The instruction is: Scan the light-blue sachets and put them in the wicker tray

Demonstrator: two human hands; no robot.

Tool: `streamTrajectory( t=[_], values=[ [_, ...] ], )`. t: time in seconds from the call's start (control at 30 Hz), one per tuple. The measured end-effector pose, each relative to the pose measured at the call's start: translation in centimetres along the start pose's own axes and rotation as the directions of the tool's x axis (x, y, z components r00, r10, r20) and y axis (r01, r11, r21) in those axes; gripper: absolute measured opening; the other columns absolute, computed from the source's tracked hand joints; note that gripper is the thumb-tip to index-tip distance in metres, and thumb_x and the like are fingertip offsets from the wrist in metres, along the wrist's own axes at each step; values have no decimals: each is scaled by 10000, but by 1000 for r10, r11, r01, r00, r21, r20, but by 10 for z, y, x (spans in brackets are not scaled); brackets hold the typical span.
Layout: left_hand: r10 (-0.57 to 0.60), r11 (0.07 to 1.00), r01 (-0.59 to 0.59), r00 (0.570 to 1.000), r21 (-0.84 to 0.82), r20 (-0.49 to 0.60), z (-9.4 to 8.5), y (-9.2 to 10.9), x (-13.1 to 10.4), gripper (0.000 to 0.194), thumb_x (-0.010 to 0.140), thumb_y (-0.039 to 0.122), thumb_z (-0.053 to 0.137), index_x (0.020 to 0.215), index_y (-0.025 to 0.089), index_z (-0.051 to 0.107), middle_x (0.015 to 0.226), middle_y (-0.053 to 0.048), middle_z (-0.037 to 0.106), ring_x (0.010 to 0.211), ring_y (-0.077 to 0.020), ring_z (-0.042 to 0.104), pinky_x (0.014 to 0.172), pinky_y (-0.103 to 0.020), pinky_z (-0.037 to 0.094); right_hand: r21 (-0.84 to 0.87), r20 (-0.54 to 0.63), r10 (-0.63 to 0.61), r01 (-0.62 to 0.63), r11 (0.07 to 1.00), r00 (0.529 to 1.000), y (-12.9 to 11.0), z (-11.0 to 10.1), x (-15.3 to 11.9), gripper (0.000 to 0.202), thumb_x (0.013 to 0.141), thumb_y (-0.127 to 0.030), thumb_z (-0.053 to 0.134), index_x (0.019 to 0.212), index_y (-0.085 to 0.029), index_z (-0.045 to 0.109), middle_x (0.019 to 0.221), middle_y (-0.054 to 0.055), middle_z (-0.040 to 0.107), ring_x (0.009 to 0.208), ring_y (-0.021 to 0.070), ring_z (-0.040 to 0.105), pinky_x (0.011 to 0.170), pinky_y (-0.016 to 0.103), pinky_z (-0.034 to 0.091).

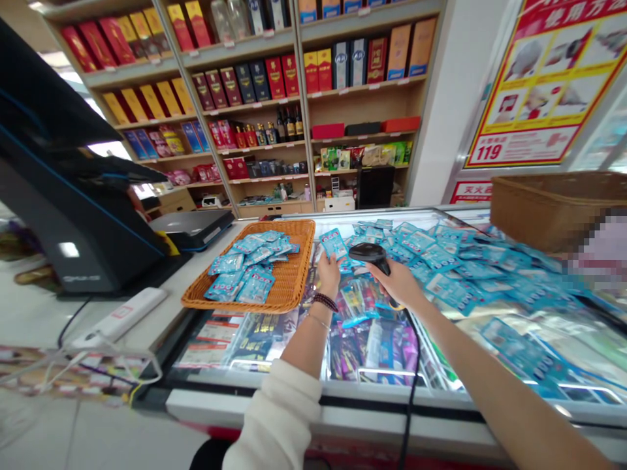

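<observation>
My left hand (329, 273) grips a small blue packet (334, 243) by its lower edge, holding it up above the glass top. Closed around the handle of a black barcode scanner (367, 252) is my right hand (396, 282); the scanner's head points left, toward the packet. A black cord hangs from the scanner down over the front edge. To the left of my hands sits an orange wicker basket (292, 282) with several blue packets (255, 286) in it. A large loose heap of similar blue packets (441, 264) spreads over the glass at the right.
Under the glass top of the freezer (235, 391) lie packaged goods. At the left stand a black checkout terminal (73, 215), a flat scale (193, 228) and a white power strip (122, 318). A brown box (553, 205) is at the right. Stocked shelves (245, 59) line the back.
</observation>
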State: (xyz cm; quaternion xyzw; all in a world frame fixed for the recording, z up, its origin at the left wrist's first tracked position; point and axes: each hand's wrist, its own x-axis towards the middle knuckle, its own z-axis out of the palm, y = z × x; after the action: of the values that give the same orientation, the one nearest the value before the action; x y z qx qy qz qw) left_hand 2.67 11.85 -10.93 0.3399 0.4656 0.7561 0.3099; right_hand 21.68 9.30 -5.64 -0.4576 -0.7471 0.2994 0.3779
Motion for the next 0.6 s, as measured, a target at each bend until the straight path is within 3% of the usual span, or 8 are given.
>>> streamTrajectory(
  t=[0.3, 0.6],
  values=[
    [-2, 997, 1, 1000, -81, -23, -1, -6, 2, 205, 966, 243, 689, 1159, 177, 711, 1081, -86, 754, 1039, -216, 727, 973, -390, 631, -102, 62, 17, -11, 995, 998, -4, -3, -1, 397, 947, -610, 540, 745, -268, 533, 527, 35, 604, 604, 269, 682, 567, 313, 444],
    [-18, 999, 17, 999, -51, -27, 0, -3, 1, 206, 987, 192, 645, 1177, 172, 721, 1104, -91, 758, 1031, -209, 731, 953, -359, 630, -95, 64, -1, 7, 995, 998, -6, -3, -2, 400, 942, -613, 535, 744, -266, 531, 524, 30, 610, 553, 244, 663, 540, 300, 440]
  ],
)
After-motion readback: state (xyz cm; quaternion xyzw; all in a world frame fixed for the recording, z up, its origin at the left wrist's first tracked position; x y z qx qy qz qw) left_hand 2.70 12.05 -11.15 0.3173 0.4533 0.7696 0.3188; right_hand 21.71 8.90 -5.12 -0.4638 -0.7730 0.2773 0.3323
